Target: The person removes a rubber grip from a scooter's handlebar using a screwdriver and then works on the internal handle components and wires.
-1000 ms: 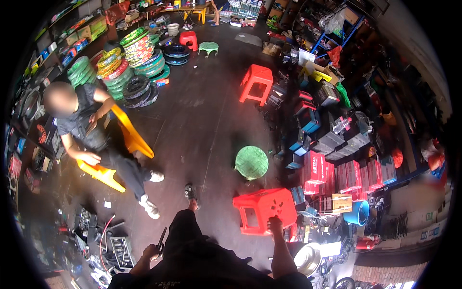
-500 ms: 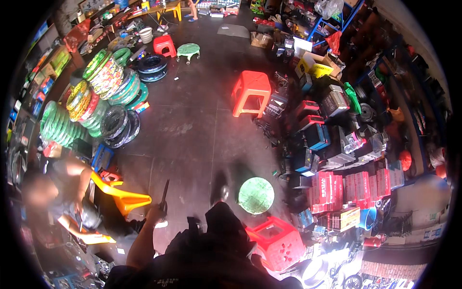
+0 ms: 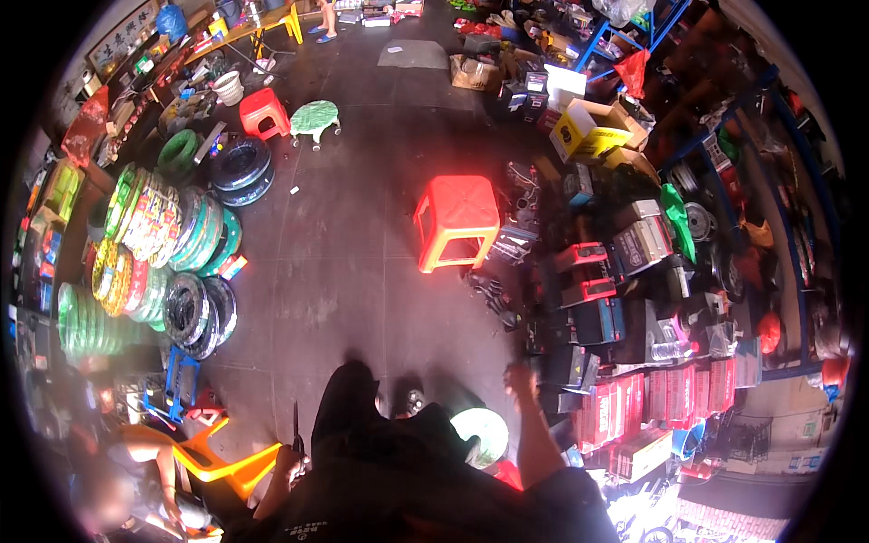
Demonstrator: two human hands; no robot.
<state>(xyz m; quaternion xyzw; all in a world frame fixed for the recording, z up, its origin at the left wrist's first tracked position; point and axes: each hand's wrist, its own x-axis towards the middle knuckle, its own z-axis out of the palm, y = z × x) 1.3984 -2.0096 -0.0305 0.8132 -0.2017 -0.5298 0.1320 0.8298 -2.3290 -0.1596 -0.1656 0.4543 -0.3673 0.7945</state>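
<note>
My left hand [image 3: 288,460] is closed around a long dark tool [image 3: 296,425] with a thin, pointed end that stands upright. Its exact kind cannot be made out. My right hand [image 3: 522,382] is held out over the floor, smeared by motion, so its fingers do not show clearly. Nearest to that hand, below it, is a round green stool top [image 3: 487,434], partly covered by my dark clothing. A bit of a red stool [image 3: 509,473] shows beside my right forearm.
Ahead stands a red plastic stool [image 3: 460,217]. Stacked tyres [image 3: 158,217] line the left, with a yellow chair [image 3: 222,460] and a seated person [image 3: 149,471] nearer. Boxes [image 3: 615,398] are piled on the right. Farther off are a green wheeled stool [image 3: 315,118] and another red stool [image 3: 264,113].
My body has moved forward across the floor, and the red stool ahead appears closer. My right hand has come into view on the right. The left hand still holds the dark tool.
</note>
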